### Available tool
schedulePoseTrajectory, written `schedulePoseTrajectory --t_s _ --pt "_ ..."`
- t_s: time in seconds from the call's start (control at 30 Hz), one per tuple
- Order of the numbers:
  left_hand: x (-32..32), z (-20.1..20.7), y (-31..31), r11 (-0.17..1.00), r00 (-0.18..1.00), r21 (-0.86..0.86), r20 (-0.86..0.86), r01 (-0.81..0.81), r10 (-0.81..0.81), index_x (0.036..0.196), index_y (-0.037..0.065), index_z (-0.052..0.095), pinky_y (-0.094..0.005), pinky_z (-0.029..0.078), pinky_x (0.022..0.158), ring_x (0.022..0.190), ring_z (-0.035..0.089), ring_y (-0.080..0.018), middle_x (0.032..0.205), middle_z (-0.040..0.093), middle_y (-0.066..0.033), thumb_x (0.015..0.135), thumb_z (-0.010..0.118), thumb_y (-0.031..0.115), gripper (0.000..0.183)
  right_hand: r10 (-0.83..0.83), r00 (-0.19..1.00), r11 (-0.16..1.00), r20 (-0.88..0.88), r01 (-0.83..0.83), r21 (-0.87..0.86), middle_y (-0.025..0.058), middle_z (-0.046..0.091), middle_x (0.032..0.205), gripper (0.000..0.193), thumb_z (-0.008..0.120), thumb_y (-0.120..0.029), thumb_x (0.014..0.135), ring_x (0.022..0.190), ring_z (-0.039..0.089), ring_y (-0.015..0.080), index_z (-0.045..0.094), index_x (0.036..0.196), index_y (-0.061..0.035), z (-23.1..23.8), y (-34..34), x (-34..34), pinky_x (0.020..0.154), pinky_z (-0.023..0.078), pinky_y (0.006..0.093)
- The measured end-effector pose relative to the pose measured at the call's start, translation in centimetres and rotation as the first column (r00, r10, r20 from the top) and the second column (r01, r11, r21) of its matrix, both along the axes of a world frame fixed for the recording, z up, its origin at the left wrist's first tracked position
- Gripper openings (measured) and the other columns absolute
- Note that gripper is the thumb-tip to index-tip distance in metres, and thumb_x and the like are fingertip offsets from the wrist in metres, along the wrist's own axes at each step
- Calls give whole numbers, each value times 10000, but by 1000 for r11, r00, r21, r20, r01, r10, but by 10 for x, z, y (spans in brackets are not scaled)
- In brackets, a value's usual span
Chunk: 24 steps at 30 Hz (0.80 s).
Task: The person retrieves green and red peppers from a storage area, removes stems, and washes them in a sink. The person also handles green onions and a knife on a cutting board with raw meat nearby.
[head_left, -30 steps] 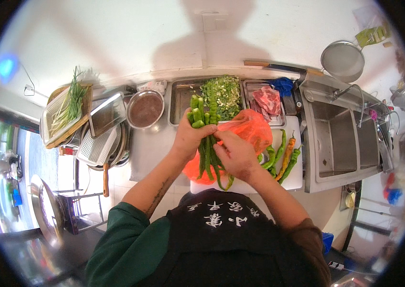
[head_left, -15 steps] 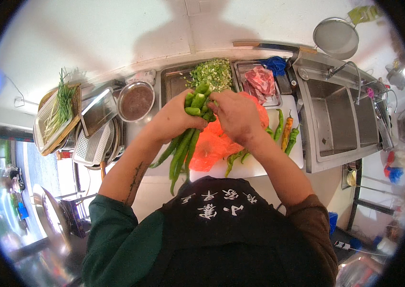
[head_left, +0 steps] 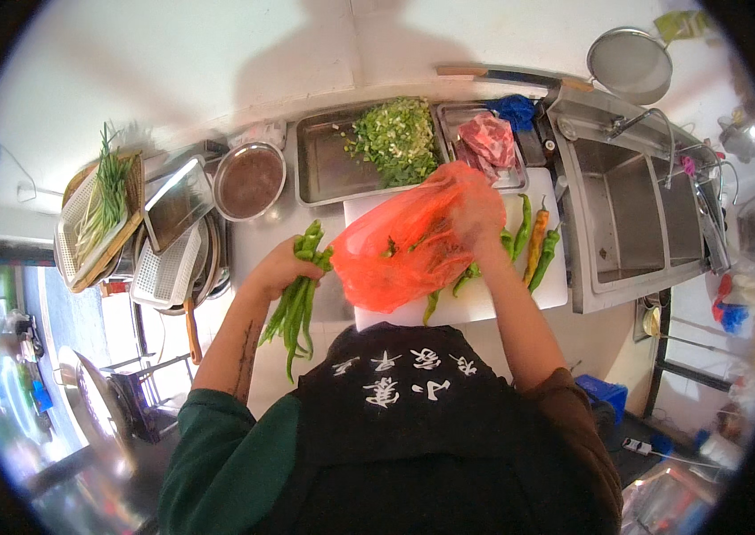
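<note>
My left grip (head_left: 279,269) clasps green peppers (head_left: 288,316) left of the red bag (head_left: 391,245); my right grip (head_left: 479,230) touches the bag's right end, closed or not I can't tell.

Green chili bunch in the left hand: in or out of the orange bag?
Out: the green chilies hang from the left hand, left of the orange plastic bag.

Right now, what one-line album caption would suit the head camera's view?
Left grip holding green peppers, right grip at an orange-red plastic bag over a white board.
</note>
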<state>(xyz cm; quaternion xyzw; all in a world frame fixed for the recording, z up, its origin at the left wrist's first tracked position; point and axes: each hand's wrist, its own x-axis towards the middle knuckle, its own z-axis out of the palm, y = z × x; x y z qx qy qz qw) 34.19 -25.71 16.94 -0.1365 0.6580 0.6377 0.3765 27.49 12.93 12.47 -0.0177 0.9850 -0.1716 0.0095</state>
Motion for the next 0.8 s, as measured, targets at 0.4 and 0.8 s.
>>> schedulePoseTrajectory --t_s 0.4,0.8 --pt "24 -123 3 926 977 365 137 101 -161 1200 44 632 -369 591 756 809 698 -231 1001 693 -87 779 743 -53 446 593 765 805 251 -568 -170 297 467 1490 1033 689 -652 844 1329 516 422 337 1541 24 -44 -78 94 1142 395 460" --pt "-4 -31 34 874 952 390 -31 292 -304 1345 43 495 -399 587 886 1042 679 -247 1155 680 -134 705 830 -39 726 274 919 850 283 -94 -519 188 710 1141 408 646 -372 935 1044 677 362 641 1245 -107 -82 -76 141 887 547 430"
